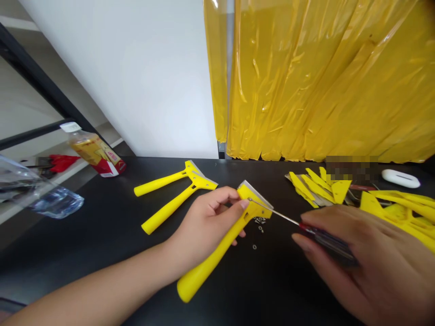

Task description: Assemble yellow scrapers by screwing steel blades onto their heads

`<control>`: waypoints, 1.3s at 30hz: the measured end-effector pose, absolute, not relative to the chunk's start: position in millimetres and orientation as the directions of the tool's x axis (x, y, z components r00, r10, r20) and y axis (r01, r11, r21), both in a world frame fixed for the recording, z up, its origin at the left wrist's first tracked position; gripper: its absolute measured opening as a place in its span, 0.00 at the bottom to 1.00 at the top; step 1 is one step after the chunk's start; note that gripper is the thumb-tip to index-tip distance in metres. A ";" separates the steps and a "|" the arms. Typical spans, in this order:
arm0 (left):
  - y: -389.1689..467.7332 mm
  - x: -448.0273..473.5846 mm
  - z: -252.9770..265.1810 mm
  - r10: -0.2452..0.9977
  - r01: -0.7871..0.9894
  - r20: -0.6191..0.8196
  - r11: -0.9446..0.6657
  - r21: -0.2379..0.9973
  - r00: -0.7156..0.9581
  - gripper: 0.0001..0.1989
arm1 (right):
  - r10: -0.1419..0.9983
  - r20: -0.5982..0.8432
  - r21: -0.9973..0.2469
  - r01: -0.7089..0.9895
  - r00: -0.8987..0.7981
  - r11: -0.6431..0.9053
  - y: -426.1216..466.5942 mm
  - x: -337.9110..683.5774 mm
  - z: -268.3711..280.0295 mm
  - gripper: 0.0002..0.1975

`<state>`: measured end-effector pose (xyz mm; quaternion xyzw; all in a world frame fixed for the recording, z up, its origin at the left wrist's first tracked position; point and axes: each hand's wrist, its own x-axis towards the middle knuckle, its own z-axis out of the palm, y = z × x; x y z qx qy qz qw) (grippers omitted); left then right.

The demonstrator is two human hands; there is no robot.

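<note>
My left hand (210, 217) grips a yellow scraper (214, 258) just below its head, thumb on the plate near a screw. A metal blade edge shows along the top of that head. In my right hand (370, 253) is a screwdriver (331, 244) with a dark see-through handle and a red collar. Its thin shaft reaches left, and the tip is at the screw by my left thumb. Beneath the scraper head lie several small screws and washers (260, 222), partly hidden. Two more yellow scrapers (168, 210) with blades rest on the black table to the left.
Yellow plates and blades (306, 188) are piled at the back right, beside yellow scraper handles (401, 208). A white case (401, 178) lies behind them. At left are a drink bottle (97, 154) and a clear water bottle (44, 192). Yellow film (322, 81) hangs behind the black table (112, 240).
</note>
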<state>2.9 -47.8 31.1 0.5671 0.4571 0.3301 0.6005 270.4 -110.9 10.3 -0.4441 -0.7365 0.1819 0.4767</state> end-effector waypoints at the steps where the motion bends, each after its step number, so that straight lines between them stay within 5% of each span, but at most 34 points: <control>1: -46.7 1.8 31.2 0.929 0.139 -0.143 0.101 0.985 0.342 0.13 | 0.779 0.593 -0.572 0.574 -0.204 0.586 -107.6 267.0 13.2 0.17; 3: -45.0 -0.3 30.1 0.947 0.170 -0.070 0.017 0.985 0.313 0.12 | 0.704 0.633 -0.344 0.697 -0.323 0.629 -103.3 261.1 19.4 0.08; 5: -43.2 -2.3 27.6 0.951 0.202 0.033 -0.099 0.974 0.308 0.11 | 0.712 0.601 -0.295 0.727 -0.364 0.621 -101.8 257.8 23.6 0.01; 10: -36.7 -6.7 22.0 0.917 0.307 0.253 -0.347 0.886 0.309 0.09 | 0.802 0.516 -0.375 0.762 -0.302 0.528 -100.8 256.2 21.5 0.08; 16: -33.1 -7.6 22.7 0.877 0.444 0.345 -0.469 0.763 0.333 0.12 | 0.853 0.424 -0.474 0.728 -0.304 0.495 -93.3 254.8 17.7 0.11; 27: -34.9 -7.7 24.1 0.887 0.452 0.323 -0.449 0.771 0.331 0.11 | 0.868 0.401 -0.395 0.800 -0.291 0.451 -91.6 253.4 5.8 0.10; 39: -33.3 -8.4 23.4 0.883 0.460 0.338 -0.461 0.759 0.326 0.10 | 0.889 0.320 -0.477 0.756 -0.327 0.449 -92.5 250.7 12.4 0.12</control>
